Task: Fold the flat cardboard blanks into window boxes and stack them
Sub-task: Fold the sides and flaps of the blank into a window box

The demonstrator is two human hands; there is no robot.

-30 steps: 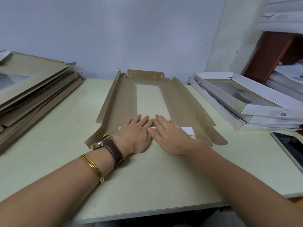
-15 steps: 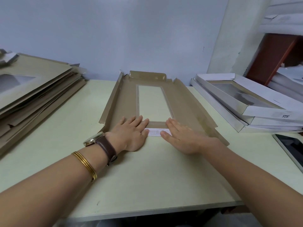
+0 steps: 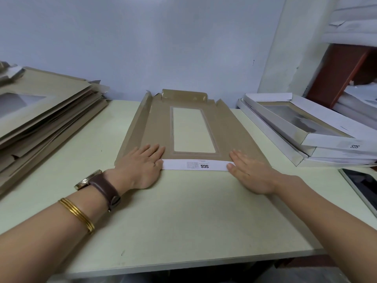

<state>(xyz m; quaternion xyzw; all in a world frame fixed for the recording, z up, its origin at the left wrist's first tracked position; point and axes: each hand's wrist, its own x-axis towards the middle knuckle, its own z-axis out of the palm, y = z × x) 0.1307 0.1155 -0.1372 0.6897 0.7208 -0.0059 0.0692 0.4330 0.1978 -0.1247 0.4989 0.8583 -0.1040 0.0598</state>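
— Well, that flat brown cardboard blank with the rectangular window cut-out (image 3: 234, 135) lies in the middle of the pale green desk (image 3: 183, 221), its long side pointing at the wall. Its narrow white printed flap (image 3: 177, 165) is turned over onto the near edge.

— And both hands are on it?

— Flat on it. Left hand (image 3: 140, 162) at one end of the flap, right hand (image 3: 251, 170) at the other, fingers (image 3: 152, 149) straight and spread, pressing, grasping nothing.

— So what could spoil it?

— The middle of the flap, I'd say. Nothing presses there, so the crease may come out soft and the flap could spring up once the palms lift. Uneven pressure could also skew the fold, and then the end wall wouldn't meet the raised left side strip (image 3: 134, 127) squarely.

— Anything else?

— A palm sliding inward might buckle the thin board beside the window. The blank could also skate across the desk toward the stack of white finished window boxes (image 3: 306, 139) on the right. The pile of flat brown blanks (image 3: 40, 111) sits well apart on the left.
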